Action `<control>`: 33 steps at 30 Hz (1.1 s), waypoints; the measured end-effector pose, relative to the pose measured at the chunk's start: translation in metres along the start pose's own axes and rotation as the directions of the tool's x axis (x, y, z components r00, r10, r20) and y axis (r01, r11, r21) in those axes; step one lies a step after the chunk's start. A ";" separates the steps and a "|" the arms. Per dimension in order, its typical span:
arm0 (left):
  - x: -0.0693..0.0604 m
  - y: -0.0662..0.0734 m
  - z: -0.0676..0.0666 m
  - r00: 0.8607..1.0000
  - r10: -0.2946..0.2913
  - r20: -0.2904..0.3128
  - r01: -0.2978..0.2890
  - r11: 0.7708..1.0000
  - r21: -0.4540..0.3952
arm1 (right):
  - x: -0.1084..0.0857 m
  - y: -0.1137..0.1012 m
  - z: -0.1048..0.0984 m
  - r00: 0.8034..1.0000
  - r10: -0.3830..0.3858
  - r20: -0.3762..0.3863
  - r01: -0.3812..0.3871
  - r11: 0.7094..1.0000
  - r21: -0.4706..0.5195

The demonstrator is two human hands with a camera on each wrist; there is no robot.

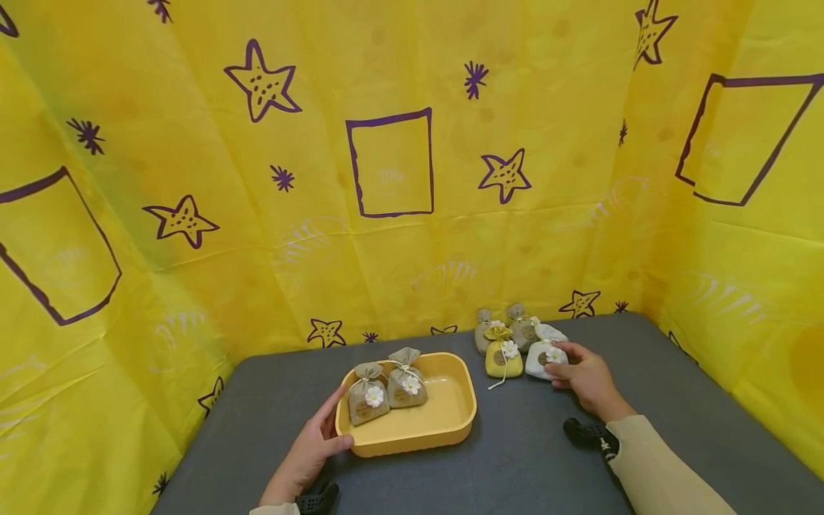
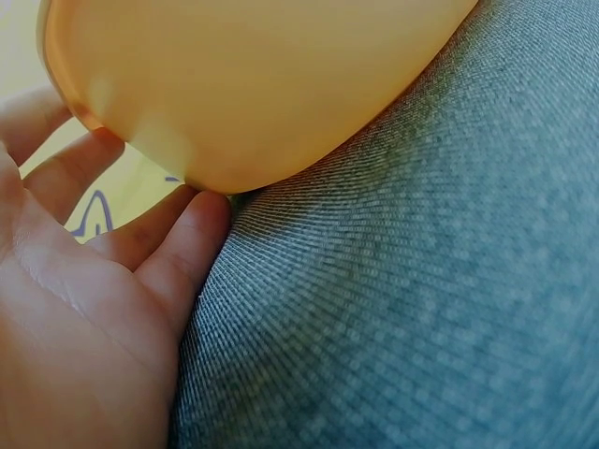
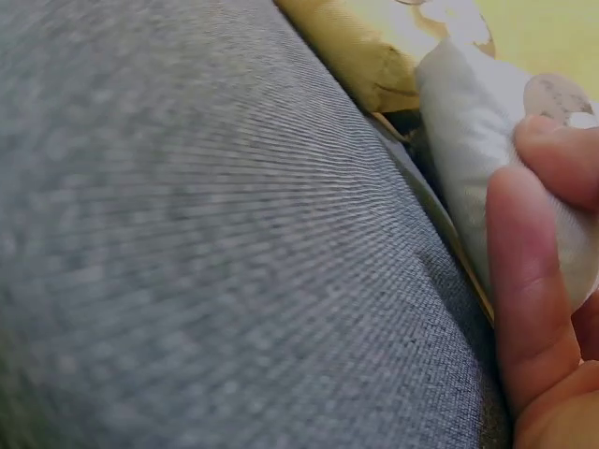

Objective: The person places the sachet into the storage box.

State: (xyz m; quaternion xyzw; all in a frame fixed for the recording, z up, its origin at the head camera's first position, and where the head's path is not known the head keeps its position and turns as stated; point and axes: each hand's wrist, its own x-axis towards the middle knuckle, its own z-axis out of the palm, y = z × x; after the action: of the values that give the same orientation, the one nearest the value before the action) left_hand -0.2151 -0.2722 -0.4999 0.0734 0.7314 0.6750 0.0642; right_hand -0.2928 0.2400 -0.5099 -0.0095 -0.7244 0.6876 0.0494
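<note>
My left hand (image 1: 309,447) holds the left end of a yellow oval-cornered container (image 1: 444,400), thumb at its near corner, fingers along the far side. Up close in the left wrist view, the fingertips touch the container's outer wall (image 2: 253,84). Two beige drawstring sachets (image 1: 402,393) with white flowers lean inside it, on the left. Over on the right, my right hand (image 1: 589,379) pinches a white sachet (image 1: 536,363) between thumb and fingers. The right wrist view shows the thumb on the face of that white sachet (image 3: 468,140), close to a yellow sachet (image 3: 356,47).
Left of the white sachet stands the yellow one, its cord trailing on the grey cloth-covered table (image 1: 412,486). Behind them are two more beige sachets (image 1: 521,330). A yellow curtain (image 1: 386,286) with purple stars closes off the back and sides.
</note>
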 end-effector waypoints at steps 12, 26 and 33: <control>-0.001 0.002 0.000 1.000 0.018 0.004 -0.018 1.000 0.019 | -0.002 0.001 -0.004 1.000 -0.002 -0.021 0.005 0.991 0.135; -0.002 -0.003 0.000 0.999 0.014 0.029 -0.014 1.000 -0.020 | -0.008 -0.007 -0.014 0.999 0.036 -0.041 -0.019 0.933 0.359; -0.001 0.000 -0.001 1.000 0.021 0.022 -0.020 1.000 -0.009 | -0.012 -0.031 -0.016 0.999 -0.048 -0.012 0.049 0.936 0.348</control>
State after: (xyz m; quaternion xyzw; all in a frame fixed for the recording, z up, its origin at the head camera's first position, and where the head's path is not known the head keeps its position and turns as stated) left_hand -0.2139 -0.2733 -0.4998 0.0882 0.7267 0.6780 0.0658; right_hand -0.2782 0.2530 -0.4785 0.0161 -0.5914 0.8033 0.0683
